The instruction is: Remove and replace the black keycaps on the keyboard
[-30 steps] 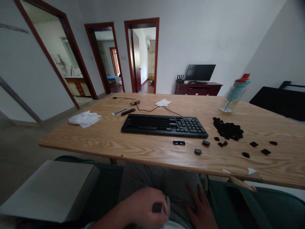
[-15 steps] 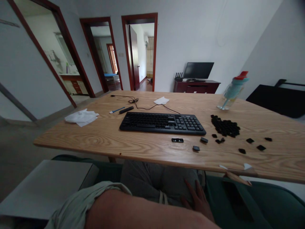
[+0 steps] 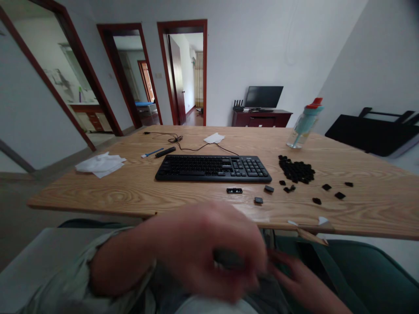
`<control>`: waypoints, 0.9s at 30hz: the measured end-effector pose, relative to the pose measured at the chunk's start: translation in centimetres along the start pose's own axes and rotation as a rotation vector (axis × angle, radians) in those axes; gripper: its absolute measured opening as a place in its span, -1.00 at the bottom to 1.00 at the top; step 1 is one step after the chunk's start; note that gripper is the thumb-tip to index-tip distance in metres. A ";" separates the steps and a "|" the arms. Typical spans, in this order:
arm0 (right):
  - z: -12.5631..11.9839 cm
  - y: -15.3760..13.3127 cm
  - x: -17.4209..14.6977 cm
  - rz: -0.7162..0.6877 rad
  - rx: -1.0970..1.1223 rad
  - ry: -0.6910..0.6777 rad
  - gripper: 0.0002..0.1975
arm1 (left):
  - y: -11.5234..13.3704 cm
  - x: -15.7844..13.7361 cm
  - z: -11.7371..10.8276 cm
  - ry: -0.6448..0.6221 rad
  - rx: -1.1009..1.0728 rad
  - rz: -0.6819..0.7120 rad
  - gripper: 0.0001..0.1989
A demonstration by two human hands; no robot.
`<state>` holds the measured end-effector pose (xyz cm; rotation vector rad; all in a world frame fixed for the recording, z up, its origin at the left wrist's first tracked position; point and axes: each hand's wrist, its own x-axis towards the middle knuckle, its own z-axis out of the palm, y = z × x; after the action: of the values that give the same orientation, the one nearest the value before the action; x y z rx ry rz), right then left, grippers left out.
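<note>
Room: white-walled, with three red-framed doorways at far left and a low cabinet carrying a dark screen [image 3: 263, 96] against the far wall.
Desk: pale wood-grain desk [image 3: 137, 192] spanning the head view, its near edge just beyond the person's lap.
Keyboard: black keyboard [image 3: 212, 168] lying flat at desk centre, long side toward the sitter, its cable [image 3: 183, 147] trailing to the far edge.
Loose keycaps: heap of keycaps [image 3: 296, 170] right of the keyboard, kept together as a stock; single caps scattered near it, and a long keycap [image 3: 234, 190] just in front of the keyboard.
Small tools: blue-handled brush [image 3: 149, 153] and a black stick beside it, far left of the keyboard, within reach but off the working area.
Tissues: crumpled tissues [image 3: 100, 163] at left; a smaller tissue [image 3: 214, 138] beyond the keyboard.
Bottle: teal bottle [image 3: 304, 124] upright at far right, well apart from the caps.
Left hand: left hand [image 3: 209, 248] raised near the camera in front of the desk edge, forearm crossing from lower left, motion-blurred; grip curled round a small dark object [image 3: 229, 258], too blurred to identify.
Right hand: right hand [image 3: 301, 279] low over the lap at lower right, fingers spread and empty, fingertips pointing toward the left hand, just beside it.
Seat: dark green seat [image 3: 360, 270] at right; grey flat box [image 3: 29, 266] at lower left.
</note>
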<state>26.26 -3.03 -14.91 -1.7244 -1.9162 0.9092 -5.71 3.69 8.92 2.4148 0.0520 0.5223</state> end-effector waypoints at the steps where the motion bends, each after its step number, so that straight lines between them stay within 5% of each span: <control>1: -1.9 -1.1 -0.6 -0.022 0.007 0.003 -0.51 | -1.0 -0.1 -2.0 0.139 0.055 -0.101 -0.98; 6: -9.7 -6.2 -1.7 -0.209 -0.048 0.231 -0.55 | -11.5 -3.7 -11.7 0.675 0.423 -0.591 -0.83; 8: -12.1 -7.1 -0.6 -0.246 -0.128 0.287 -0.55 | -15.9 -6.2 -13.7 0.939 0.466 -0.710 -0.83; 11: -14.8 -7.1 2.2 -0.227 -0.274 0.362 -0.51 | -19.6 -9.7 -14.8 1.092 0.469 -0.808 -0.84; 16: -16.2 -6.5 5.8 -0.207 -0.457 0.381 -0.52 | -20.8 -12.4 -15.2 1.145 0.467 -0.877 -0.81; 22: -15.8 -9.6 7.0 -0.390 -0.488 0.253 -0.61 | -21.1 -12.0 -15.0 1.118 0.463 -0.891 -0.79; 27: -18.9 -8.1 8.5 -0.214 -0.441 0.306 -0.62 | -21.0 -12.0 -14.9 1.102 0.477 -0.872 -0.78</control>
<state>32.01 8.80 2.98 -1.7159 -2.1368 0.1354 -20.42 27.07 2.22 1.8904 1.7317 1.3954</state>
